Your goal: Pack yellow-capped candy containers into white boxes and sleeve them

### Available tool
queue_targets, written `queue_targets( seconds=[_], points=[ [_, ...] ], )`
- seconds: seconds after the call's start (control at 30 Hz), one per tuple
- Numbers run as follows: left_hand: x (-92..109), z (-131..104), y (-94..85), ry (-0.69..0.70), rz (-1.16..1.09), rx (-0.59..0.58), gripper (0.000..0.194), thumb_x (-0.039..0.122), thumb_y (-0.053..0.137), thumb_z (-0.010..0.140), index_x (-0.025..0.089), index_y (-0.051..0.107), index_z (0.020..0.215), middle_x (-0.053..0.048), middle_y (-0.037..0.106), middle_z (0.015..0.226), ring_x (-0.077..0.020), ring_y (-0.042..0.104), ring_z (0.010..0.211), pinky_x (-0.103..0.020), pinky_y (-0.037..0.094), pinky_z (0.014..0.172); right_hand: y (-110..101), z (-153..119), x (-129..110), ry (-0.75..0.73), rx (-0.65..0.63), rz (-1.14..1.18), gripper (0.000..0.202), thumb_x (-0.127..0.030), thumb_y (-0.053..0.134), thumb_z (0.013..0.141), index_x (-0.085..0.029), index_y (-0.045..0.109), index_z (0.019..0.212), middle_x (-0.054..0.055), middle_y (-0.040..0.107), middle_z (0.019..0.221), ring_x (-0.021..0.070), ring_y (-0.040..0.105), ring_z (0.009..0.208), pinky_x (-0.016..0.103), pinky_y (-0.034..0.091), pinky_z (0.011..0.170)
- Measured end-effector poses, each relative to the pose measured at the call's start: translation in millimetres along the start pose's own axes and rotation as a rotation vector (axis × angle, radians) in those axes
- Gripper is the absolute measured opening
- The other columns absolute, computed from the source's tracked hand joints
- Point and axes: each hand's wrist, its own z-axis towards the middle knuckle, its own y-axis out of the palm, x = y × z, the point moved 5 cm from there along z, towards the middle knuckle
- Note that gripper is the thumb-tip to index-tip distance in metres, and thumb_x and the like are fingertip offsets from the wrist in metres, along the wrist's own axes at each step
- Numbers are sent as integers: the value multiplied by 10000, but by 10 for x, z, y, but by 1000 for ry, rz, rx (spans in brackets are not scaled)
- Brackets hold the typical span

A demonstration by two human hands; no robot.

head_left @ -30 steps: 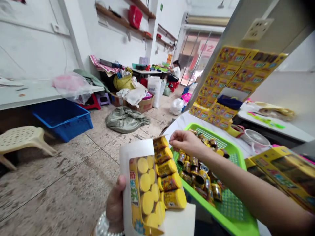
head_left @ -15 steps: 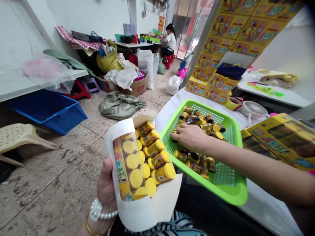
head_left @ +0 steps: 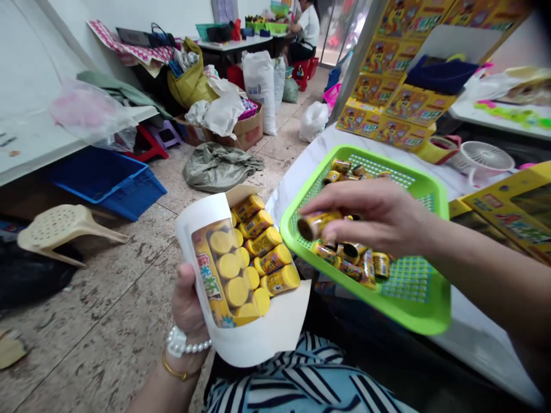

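My left hand (head_left: 189, 304) holds an open carton (head_left: 247, 344) by its left side, tilted over my lap. Through its window and open side show several small tubs with yellow lids (head_left: 272, 259). Over a green plastic basket (head_left: 437, 304), my right hand (head_left: 370, 215) pinches a small yellow-brown tub (head_left: 317, 225) between thumb and fingers, its dark end facing left. Several similar tubs (head_left: 350, 269) lie below it in the basket, partly hidden by the hand.
Stacked yellow boxes (head_left: 374, 92) rise behind the basket, with a white fan (head_left: 486, 158) to their right. More boxes (head_left: 512, 212) lie at right. On the left are a beige stool (head_left: 64, 226) and a blue crate (head_left: 107, 186). A person (head_left: 306, 31) sits at a far table.
My right hand has risen from the tubs in the basket with one tub in its fingers. The camera view has shifted slightly; my left hand still holds the carton.
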Motion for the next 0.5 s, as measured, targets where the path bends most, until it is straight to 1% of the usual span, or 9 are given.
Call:
queue_targets(
  seconds=[0.07,0.13,0.2,0.23,0.3,0.37,0.43,0.47,0.5],
  points=[
    [-1,-2,-14,56,-7,58,528,580,434,971,307,569,1402,9,692,1328,-324,425,1424,-481,316,1177,238,-21,-255,-127,-83,-131,253,-264,651,919,-223,703,1164,57,728,1050,156,694,921,260,560,815],
    [-3,-7,-27,123,-7,73,550,587,343,998,286,590,1386,0,713,1292,-325,451,1408,-496,342,1165,482,-58,-403,-178,-139,-219,300,-240,627,932,-186,680,1222,97,712,1127,168,692,984,257,571,849],
    [-15,-22,-38,153,0,20,535,559,367,997,272,598,1384,-27,747,1227,-324,524,1355,-524,368,1150,646,-98,-473,-204,-187,-255,357,-260,632,938,-118,645,1265,137,706,1164,184,692,1017,270,582,875],
    [-22,-35,-40,151,0,-31,506,528,411,989,282,592,1392,-38,749,1225,-319,572,1311,-533,380,1144,671,-112,-483,-215,-205,-261,387,-278,640,940,-91,628,1278,148,705,1178,189,689,1039,277,581,895],
    [-32,-72,-47,119,-21,-139,485,487,479,967,332,558,1419,-45,727,1274,-298,662,1204,-522,424,1122,560,-125,-454,-233,-166,-281,418,-316,653,940,-82,613,1284,142,713,1183,184,689,1058,274,575,905],
    [-38,-112,-73,52,-48,-202,493,483,503,954,388,524,1437,-31,719,1291,-271,727,1079,-488,497,1069,252,-130,-324,-191,3,-378,373,-341,651,944,-124,635,1246,109,737,1129,164,707,974,266,575,852],
    [-11,-143,-112,34,-70,-227,496,522,502,943,417,527,1427,-20,738,1254,-256,756,974,-452,573,976,-96,-170,-70,-48,171,-567,293,-351,632,950,-171,676,1176,80,758,1020,158,707,814,288,570,758],
    [6,-153,-133,36,-81,-234,499,532,504,938,414,535,1422,-20,746,1237,-250,761,936,-436,595,935,-221,-204,95,48,190,-673,262,-353,624,948,-184,698,1134,73,761,965,165,696,756,304,560,720],
    [23,-159,-149,41,-91,-244,506,531,507,935,399,539,1422,-24,741,1247,-249,760,926,-427,606,910,-287,-243,275,138,141,-767,244,-352,622,941,-192,718,1099,73,759,927,182,690,743,322,551,701]
  ],
)
